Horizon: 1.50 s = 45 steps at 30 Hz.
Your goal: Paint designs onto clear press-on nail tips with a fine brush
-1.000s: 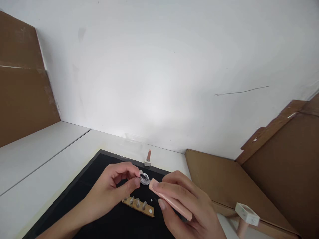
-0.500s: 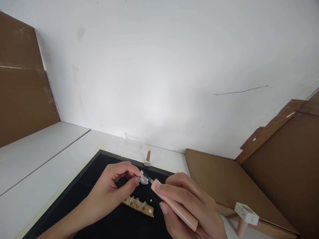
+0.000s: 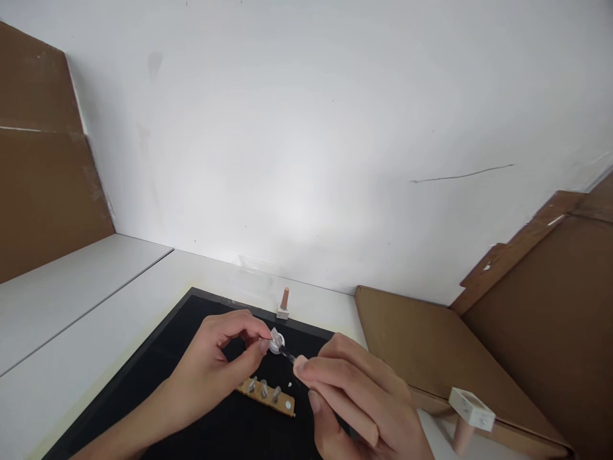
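Note:
My left hand pinches a small clear piece that looks like a false nail, between thumb and index finger. Around or behind it shows a small white round piece, partly hidden by the fingertips. My right hand is closed round the pink handle of a small brush. Its dark, slim brush end meets the clear piece or lies right beside it. Below the hands, a gold-brown strip lies on the black mat with several clear upright pieces; its left end is behind my left hand.
The black mat covers part of the white table. At its back edge stands a small white block with a pink stem. Another white-and-pink piece is at the right, near a flat cardboard box. A white wall rises behind.
The brush end has shifted slightly down and right, and its handle has tilted a little. The clear piece has turned slightly in my left fingers, showing more of the white round piece.

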{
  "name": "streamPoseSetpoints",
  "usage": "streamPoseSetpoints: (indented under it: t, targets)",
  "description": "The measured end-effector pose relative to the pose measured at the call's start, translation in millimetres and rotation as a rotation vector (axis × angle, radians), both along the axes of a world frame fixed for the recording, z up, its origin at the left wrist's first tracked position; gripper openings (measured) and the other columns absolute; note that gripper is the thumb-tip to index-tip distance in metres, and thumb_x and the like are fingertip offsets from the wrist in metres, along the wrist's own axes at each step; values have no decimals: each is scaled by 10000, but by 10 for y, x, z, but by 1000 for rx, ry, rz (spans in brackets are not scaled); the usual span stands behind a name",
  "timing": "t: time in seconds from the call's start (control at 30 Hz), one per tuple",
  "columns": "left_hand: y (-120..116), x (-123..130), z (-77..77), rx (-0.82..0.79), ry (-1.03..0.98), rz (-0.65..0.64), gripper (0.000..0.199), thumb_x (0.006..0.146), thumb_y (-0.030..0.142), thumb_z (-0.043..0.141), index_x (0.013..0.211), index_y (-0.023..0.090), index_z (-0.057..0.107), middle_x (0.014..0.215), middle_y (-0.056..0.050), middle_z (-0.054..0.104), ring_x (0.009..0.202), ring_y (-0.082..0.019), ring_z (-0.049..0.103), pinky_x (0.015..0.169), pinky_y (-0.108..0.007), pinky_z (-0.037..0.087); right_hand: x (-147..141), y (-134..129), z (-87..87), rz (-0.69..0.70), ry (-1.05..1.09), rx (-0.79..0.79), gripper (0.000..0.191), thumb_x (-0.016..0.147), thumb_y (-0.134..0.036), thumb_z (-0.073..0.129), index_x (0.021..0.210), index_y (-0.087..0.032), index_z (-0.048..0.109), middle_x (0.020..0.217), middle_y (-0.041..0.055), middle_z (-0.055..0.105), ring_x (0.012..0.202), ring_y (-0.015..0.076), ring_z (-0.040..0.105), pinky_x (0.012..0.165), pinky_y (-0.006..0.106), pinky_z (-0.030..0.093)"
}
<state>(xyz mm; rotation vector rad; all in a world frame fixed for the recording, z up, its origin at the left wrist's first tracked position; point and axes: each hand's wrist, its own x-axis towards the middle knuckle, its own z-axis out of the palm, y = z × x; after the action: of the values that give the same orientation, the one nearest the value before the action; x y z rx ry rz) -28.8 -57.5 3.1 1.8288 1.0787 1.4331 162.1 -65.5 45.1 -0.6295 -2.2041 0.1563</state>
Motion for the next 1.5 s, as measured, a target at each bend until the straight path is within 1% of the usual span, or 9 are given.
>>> streamPoseSetpoints:
  t: [0.13,0.23,0.57,0.63,0.77,0.87,1.07,1.3,1.5]
  targets:
    - [-5,-6,-15,4,13,-2,145,819,122,543,760,184,660,664,7,623,609,-108,561,580,-186,462,-15,4,-6,49,68,-4,301,785,-2,452,987,-190,574,740,22,545,584,118,536,500,233,441]
    - [-14,3,-8,23,16,-1,144,816,118,545,752,182,658,651,9,617,601,-105,558,576,-184,458,-27,24,-8,59,50,-8,311,781,-1,461,1006,-182,577,759,33,553,594,122,549,508,236,453]
    - [-7,-7,-3,2,26,-8,151,821,111,540,765,176,664,670,-1,636,602,-112,566,567,-191,462,-13,12,0,-20,-20,-31,264,740,7,420,815,-186,584,625,-6,487,521,116,467,448,226,350]
    - [-6,-22,-2,-3,31,-2,156,821,105,538,754,174,660,676,-4,645,609,-113,569,572,-189,463,4,4,-13,-1,-7,-44,271,746,12,423,836,-192,578,636,-6,491,530,116,473,459,228,357]
    - [8,-41,-24,13,38,8,157,809,94,543,745,174,663,673,-4,652,611,-113,574,581,-185,465,17,9,-28,55,97,-76,283,802,-9,444,974,-199,565,718,12,540,569,114,520,476,224,403]
    - [15,-24,-42,20,36,6,156,809,93,541,748,172,661,663,-1,643,604,-111,570,579,-183,464,6,29,-27,82,92,-90,294,812,-17,462,1024,-195,562,772,28,558,613,116,551,506,223,434]
    - [2,21,-33,11,35,0,150,811,100,540,739,168,653,649,2,621,589,-107,555,564,-184,453,-15,51,-40,69,2,-133,279,800,-12,439,966,-184,583,755,25,547,602,119,536,516,237,425]
    - [2,14,-30,11,33,-1,145,815,110,546,761,170,666,653,-2,622,594,-112,562,571,-194,462,-13,29,-18,18,-8,-94,276,769,5,426,881,-189,588,671,9,528,545,120,492,470,233,381]
    - [5,6,-39,12,47,-5,153,817,102,535,760,173,658,656,-1,620,602,-112,558,578,-195,456,-9,23,-22,69,101,-118,283,818,-32,448,1016,-203,557,756,32,581,602,127,553,494,229,438]
